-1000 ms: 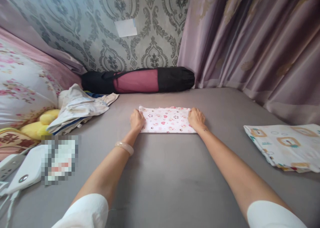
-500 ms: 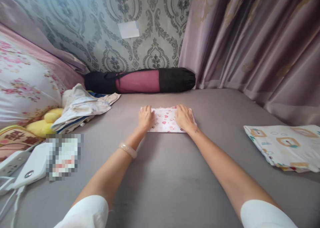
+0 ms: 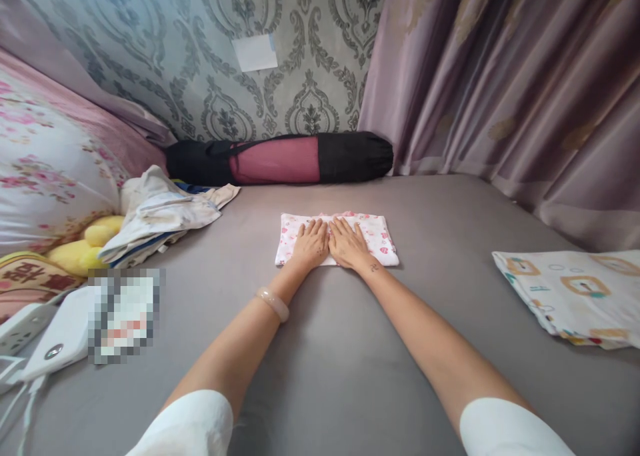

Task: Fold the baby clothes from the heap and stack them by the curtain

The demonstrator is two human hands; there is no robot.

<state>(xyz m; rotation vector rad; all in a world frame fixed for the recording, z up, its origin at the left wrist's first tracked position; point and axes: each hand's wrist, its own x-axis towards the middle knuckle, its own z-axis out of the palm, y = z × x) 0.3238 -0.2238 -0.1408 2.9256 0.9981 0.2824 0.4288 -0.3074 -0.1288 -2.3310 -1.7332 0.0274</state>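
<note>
A white cloth with pink and red prints (image 3: 383,243), folded into a flat rectangle, lies on the grey bed sheet (image 3: 320,336). My left hand (image 3: 311,244) rests flat on its middle, fingers stretched out and pointing away from me. Right beside it, my right hand (image 3: 347,243) is also laid flat on the cloth, its fingers slightly spread. The two hands nearly meet at the centre and cover that part of the print. A bit of pink fabric shows along the cloth's far edge.
On the right lies a folded white patterned cloth (image 3: 575,293). A pile of clothes (image 3: 170,209), a yellow plush toy (image 3: 80,253), a white device with cables (image 3: 65,329) and a power strip (image 3: 27,326) sit left. A black and maroon long bag (image 3: 275,161) lies along the wall.
Both hands have moved inward from the folded cloth's left and right ends to its middle. They now lie flat side by side, and the cloth's ends are uncovered.
</note>
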